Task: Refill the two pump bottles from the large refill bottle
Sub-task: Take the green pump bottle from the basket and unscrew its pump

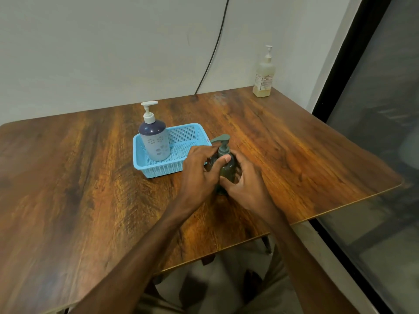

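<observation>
A dark green pump bottle (pixel 227 169) stands on the wooden table (pixel 90 177) just right of a blue basket (pixel 163 168). My left hand (pixel 199 168) grips its neck and pump collar, thumb across the front. My right hand (pixel 247 184) wraps around its body from the right. A pale grey-blue pump bottle (pixel 154 141) with a dark shoulder and white pump stands upright in the basket's left end. A tall translucent bottle (pixel 264 75) of yellowish liquid with a white pump stands at the table's far right corner against the wall.
A black cable (pixel 213 51) hangs down the white wall behind the table. A dark glass panel (pixel 385 132) runs along the right side. The table's front edge slants across the view, with my legs visible below it.
</observation>
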`<state>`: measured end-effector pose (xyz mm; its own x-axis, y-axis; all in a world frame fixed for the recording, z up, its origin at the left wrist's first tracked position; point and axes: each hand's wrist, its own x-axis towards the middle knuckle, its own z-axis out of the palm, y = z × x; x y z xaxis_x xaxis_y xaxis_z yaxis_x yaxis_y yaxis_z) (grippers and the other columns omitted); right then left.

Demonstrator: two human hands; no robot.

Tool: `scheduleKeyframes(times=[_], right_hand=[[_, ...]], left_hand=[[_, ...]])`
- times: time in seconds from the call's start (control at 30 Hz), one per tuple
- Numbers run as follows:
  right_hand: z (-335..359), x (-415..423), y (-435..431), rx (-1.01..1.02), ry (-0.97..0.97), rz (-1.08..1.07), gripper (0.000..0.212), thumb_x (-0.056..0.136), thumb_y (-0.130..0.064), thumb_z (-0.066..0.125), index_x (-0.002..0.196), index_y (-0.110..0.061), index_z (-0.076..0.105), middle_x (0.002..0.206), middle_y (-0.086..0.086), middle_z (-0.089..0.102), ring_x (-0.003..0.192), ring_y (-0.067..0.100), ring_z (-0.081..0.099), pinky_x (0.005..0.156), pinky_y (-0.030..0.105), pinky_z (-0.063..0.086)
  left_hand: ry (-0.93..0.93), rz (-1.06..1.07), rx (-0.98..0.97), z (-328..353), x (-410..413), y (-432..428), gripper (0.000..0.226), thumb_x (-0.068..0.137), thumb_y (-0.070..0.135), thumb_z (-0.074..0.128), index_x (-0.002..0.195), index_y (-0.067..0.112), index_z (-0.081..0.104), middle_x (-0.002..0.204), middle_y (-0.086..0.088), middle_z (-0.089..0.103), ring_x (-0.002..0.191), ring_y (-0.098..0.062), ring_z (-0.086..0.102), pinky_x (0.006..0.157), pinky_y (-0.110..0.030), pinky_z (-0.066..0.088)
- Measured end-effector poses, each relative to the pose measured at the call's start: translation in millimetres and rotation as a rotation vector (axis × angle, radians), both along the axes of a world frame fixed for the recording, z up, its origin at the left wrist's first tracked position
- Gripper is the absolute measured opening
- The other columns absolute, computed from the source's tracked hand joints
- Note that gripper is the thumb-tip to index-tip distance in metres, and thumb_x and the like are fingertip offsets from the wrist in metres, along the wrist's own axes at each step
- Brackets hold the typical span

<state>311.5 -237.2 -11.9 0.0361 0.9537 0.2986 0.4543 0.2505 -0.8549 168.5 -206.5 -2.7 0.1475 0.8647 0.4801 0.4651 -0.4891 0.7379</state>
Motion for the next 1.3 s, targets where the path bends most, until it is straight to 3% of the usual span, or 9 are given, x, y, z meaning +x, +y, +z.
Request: scheduleKeyframes(times=[0.2, 0.33, 0.5, 0.57, 0.67, 0.83, 0.93, 1.13, 1.3], right_hand=[[4.6, -5.9, -5.3, 0.011, 0.009, -0.031, 0.062, 0.082, -0.019, 0.078, 0.135, -0.033, 0.049, 0.131, -0.015, 0.060, 0.120, 0.000, 0.057, 0.099, 0.035, 0.054], [3.3, -12.5, -8.8, 0.032, 0.027, -0.061, 0.058, 0.083, -0.015, 0.078, 0.133, -0.028, 0.050, 0.126, -0.011, 0.064, 0.115, 0.003, 0.061, 0.093, 0.035, 0.057], [4.0, -16.7, -11.1, 0.035, -0.013, -0.112, 0.079, 0.081, -0.014, 0.078, 0.149, -0.023, 0.037, 0.137, -0.004, 0.059, 0.125, 0.006, 0.056, 0.102, 0.028, 0.051], [4.6, -16.4, -10.7, 0.024, -0.030, -0.118, 0.082, 0.080, -0.014, 0.078, 0.150, -0.021, 0.036, 0.136, -0.002, 0.060, 0.125, 0.009, 0.057, 0.102, 0.034, 0.052], [5.5, -15.8, -12.0, 0.039, -0.006, -0.105, 0.070, 0.082, -0.015, 0.078, 0.144, -0.018, 0.044, 0.126, -0.006, 0.066, 0.113, 0.002, 0.062, 0.094, 0.026, 0.055], [5.9, -15.1, -12.1, 0.050, 0.014, -0.102, 0.060, 0.085, -0.021, 0.076, 0.139, -0.021, 0.048, 0.116, -0.009, 0.068, 0.102, 0.001, 0.065, 0.081, 0.018, 0.056], [7.8, -16.0, -11.8, 0.039, 0.011, -0.110, 0.067, 0.083, -0.017, 0.077, 0.143, -0.022, 0.046, 0.122, -0.013, 0.063, 0.109, -0.001, 0.061, 0.085, 0.010, 0.051], [2.4, -15.0, -11.0, 0.000, -0.010, -0.127, 0.078, 0.079, -0.017, 0.079, 0.146, -0.025, 0.041, 0.137, -0.007, 0.058, 0.126, 0.009, 0.054, 0.102, 0.037, 0.052], [0.0, -18.2, -10.2, -0.023, -0.003, -0.143, 0.080, 0.080, -0.021, 0.080, 0.148, -0.024, 0.038, 0.137, -0.007, 0.058, 0.126, 0.010, 0.055, 0.100, 0.040, 0.054]], left_hand=[[-0.101, 0.179, 0.034, 3.7, 18.1, -17.2, 0.022, 0.092, 0.030, 0.077, 0.111, 0.017, 0.077, 0.104, 0.008, 0.071, 0.101, -0.013, 0.059, 0.085, -0.028, 0.046], [-0.290, 0.286, -0.009, 2.3, 31.3, -16.5, 0.029, 0.079, 0.043, 0.085, 0.095, 0.020, 0.077, 0.092, 0.009, 0.074, 0.091, -0.012, 0.067, 0.083, -0.038, 0.055], [-0.396, 0.315, -0.087, 6.0, 38.4, -2.8, 0.043, 0.068, 0.053, 0.086, 0.075, 0.018, 0.063, 0.072, 0.005, 0.068, 0.068, -0.015, 0.067, 0.067, -0.049, 0.057], [-0.371, 0.298, -0.130, 5.1, 41.1, 2.8, 0.046, 0.069, 0.056, 0.085, 0.080, 0.018, 0.062, 0.077, 0.003, 0.068, 0.072, -0.015, 0.066, 0.070, -0.048, 0.056], [-0.268, 0.167, -0.146, 3.5, 42.4, 3.9, 0.041, 0.081, 0.061, 0.079, 0.105, 0.030, 0.065, 0.100, 0.012, 0.071, 0.097, -0.009, 0.068, 0.086, -0.043, 0.058], [-0.219, -0.188, -0.089, 10.0, 25.8, -9.6, 0.028, 0.110, 0.029, 0.053, 0.133, 0.020, 0.065, 0.119, 0.007, 0.073, 0.115, -0.009, 0.068, 0.100, -0.037, 0.056], [-0.214, -0.234, -0.068, 7.3, 14.1, -9.0, 0.030, 0.112, 0.018, 0.047, 0.137, 0.014, 0.063, 0.122, 0.004, 0.073, 0.116, -0.012, 0.069, 0.098, -0.033, 0.056], [-0.241, -0.041, 0.012, 11.4, 13.5, -1.0, 0.026, 0.088, 0.027, 0.085, 0.108, 0.012, 0.077, 0.100, 0.009, 0.079, 0.094, -0.002, 0.075, 0.084, -0.034, 0.063], [-0.287, 0.084, -0.004, 11.7, 23.3, 11.4, 0.039, 0.074, 0.038, 0.094, 0.085, 0.012, 0.066, 0.082, 0.005, 0.074, 0.079, -0.007, 0.072, 0.069, -0.026, 0.058]])
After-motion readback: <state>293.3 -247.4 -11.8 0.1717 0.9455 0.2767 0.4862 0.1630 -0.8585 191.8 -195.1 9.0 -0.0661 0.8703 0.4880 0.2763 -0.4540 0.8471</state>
